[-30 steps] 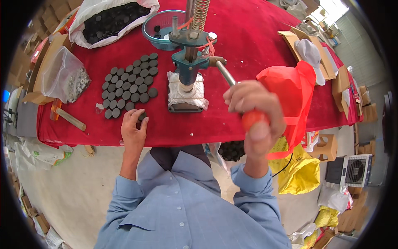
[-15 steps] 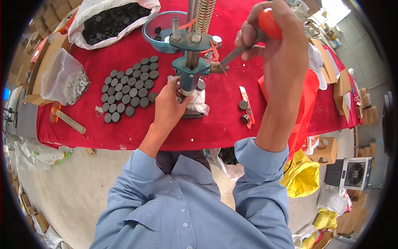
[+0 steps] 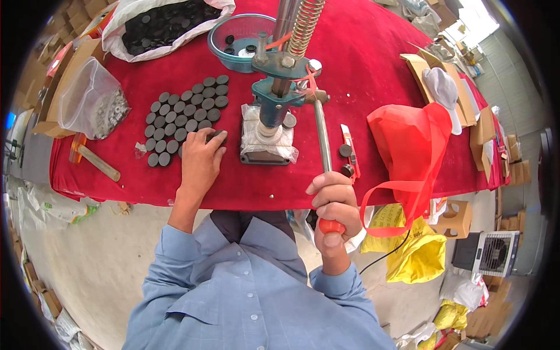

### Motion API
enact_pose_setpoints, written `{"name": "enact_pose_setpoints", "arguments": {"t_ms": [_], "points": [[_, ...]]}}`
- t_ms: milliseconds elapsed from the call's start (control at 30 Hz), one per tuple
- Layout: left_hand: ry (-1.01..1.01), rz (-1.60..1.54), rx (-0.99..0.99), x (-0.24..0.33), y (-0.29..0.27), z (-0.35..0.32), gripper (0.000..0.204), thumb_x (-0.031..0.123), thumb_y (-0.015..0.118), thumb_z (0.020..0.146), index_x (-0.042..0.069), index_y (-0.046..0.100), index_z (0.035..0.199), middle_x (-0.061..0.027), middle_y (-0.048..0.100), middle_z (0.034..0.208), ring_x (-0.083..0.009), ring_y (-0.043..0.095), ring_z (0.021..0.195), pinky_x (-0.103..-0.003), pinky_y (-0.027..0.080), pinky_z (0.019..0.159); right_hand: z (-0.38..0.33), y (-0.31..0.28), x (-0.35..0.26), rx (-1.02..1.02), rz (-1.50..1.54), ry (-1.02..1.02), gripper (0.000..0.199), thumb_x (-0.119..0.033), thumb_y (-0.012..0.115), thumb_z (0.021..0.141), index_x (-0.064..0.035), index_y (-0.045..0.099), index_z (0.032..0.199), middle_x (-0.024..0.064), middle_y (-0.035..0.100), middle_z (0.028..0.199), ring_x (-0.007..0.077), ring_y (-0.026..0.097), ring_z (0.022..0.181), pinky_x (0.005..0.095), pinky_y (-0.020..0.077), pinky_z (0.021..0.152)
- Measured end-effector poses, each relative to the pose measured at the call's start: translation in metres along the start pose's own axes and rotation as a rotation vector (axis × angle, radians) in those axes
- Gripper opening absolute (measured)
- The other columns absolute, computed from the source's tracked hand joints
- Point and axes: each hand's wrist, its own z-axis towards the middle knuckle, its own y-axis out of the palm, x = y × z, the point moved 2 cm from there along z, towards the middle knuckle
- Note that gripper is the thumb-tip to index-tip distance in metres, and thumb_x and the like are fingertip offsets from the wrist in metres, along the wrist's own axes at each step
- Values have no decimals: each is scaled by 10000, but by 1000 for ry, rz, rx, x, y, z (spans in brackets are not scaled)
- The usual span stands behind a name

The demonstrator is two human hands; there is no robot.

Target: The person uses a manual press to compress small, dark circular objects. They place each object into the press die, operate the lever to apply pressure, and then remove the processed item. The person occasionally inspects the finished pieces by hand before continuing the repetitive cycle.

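A hand-operated press (image 3: 273,111) with a coil spring (image 3: 307,26) stands on the red-covered table. Its lever (image 3: 322,137) points toward me, and my right hand (image 3: 335,210) is wrapped round its end by the red knob (image 3: 332,227). The press head is down on a white round piece (image 3: 269,132) over the plastic-wrapped base (image 3: 251,146). Left of the press, my left hand (image 3: 201,157) pinches a black round cap (image 3: 217,136) at the near right edge of a group of similar caps (image 3: 179,121). Another cap (image 3: 289,121) lies beside the press head.
Behind are a white sack (image 3: 111,44) of black caps and a blue basin (image 3: 233,61). A clear bag (image 3: 87,105) of small metal parts and a hammer (image 3: 99,163) lie left. Right are a red cutter knife (image 3: 348,146), two caps and a red bag (image 3: 402,140).
My right hand has swung the lever down toward me from its raised position. My left hand has left the press base and moved left to the black caps.
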Motion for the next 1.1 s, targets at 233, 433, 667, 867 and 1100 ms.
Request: {"name": "enact_pose_setpoints", "arguments": {"t_ms": [233, 433, 667, 867, 1100], "points": [[22, -139, 160, -11, 14, -2, 383, 99, 841, 810, 119, 765, 1185, -61, 755, 1080, -282, 648, 980, -401, 527, 876, 5, 5, 2, 37, 7, -2, 457, -464, 575, 1042, -15, 607, 964, 148, 615, 855, 360, 636, 905, 430, 570, 724], [-144, -336, 184, 11, 4, -6, 398, 116, 858, 829, 58, 713, 1195, -103, 764, 1064, -260, 719, 933, -402, 563, 803, 17, -3, -1, -56, -14, 8, 479, -470, 583, 1035, -4, 613, 931, 140, 615, 840, 362, 632, 879, 440, 542, 718], [-163, -482, 107, 39, 7, 15, 558, 84, 878, 821, 38, 623, 1315, -127, 783, 1105, -225, 767, 963, -344, 590, 852, 14, -1, -2, -13, -9, 2, 488, -479, 596, 1028, -5, 622, 915, 134, 623, 832, 352, 629, 848, 434, 541, 732], [-74, -502, 114, 48, 25, 28, 579, 99, 895, 801, 33, 625, 1309, -123, 779, 1069, -231, 760, 943, -354, 587, 808, 100, -4, -15, -64, 36, 144, 374, -341, 605, 1000, 23, 639, 919, 120, 607, 805, 250, 601, 762, 370, 503, 712], [-27, -445, 148, 65, 35, 47, 622, 143, 918, 772, 26, 613, 1301, -140, 737, 1038, -309, 699, 961, -428, 568, 813, 147, -6, -9, -25, 84, 350, 395, -367, 598, 989, 22, 637, 929, 64, 601, 788, 146, 532, 713, 303, 418, 648]]}}
